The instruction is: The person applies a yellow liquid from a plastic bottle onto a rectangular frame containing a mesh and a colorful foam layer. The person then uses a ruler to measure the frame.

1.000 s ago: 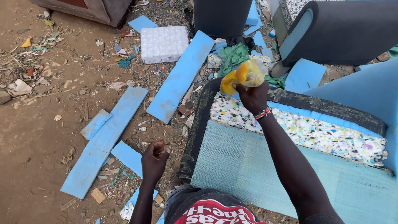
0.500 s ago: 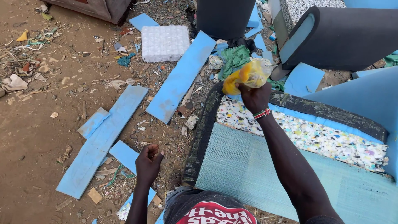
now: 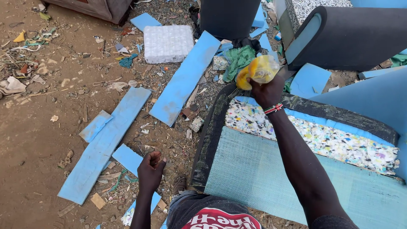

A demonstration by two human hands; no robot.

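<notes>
The right hand (image 3: 266, 90) is stretched out and wrapped tight around a yellow bottle (image 3: 258, 71). The bottle is tipped on its side, up in the air above the far edge of a big cushion frame (image 3: 254, 169). Right under it run a black strip (image 3: 339, 111) and a band of speckled foam (image 3: 322, 138). It looks like the person is at the step of putting what is in the bottle, maybe glue, onto that edge. One cannot see anything coming out.

The left hand (image 3: 150, 169) hangs low near the ground. Its fingers are curled into a loose fist. It does not seem to hold anything, but the inside of the fist is hidden.

Long blue foam strips (image 3: 182, 80) lie on the dirt to the left, well apart from both hands. A white block (image 3: 168, 43) sits farther back, and a green rag (image 3: 238, 59) lies just beside the bottle.

The next move likely needs the bottle kept close over the edge, moved slowly along it, so nothing spills onto the dirt.
</notes>
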